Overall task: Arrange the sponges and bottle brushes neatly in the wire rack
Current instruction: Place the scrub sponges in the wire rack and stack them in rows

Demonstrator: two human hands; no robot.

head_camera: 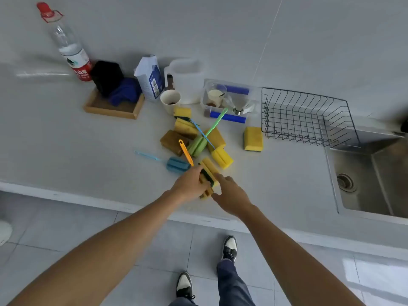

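A loose pile of yellow and brown sponges (185, 128) and bottle brushes lies mid-counter: a green brush (198, 145), a blue brush (178, 165) and a yellow-headed brush (222, 158). One yellow sponge (253, 138) lies alone beside the empty black wire rack (267, 111) at the right. At the pile's near edge my left hand (190, 184) is closed around an orange-handled brush (186, 152). My right hand (230, 196) pinches a yellow sponge with a green pad (209, 170), pressed against my left hand.
A steel sink (375, 180) drops away right of the rack. Behind the pile stand a clear plastic box (248, 100), a paper cup (170, 100), a white jug (186, 81), a carton (150, 78), a wooden tray (110, 111) and a bottle (70, 47).
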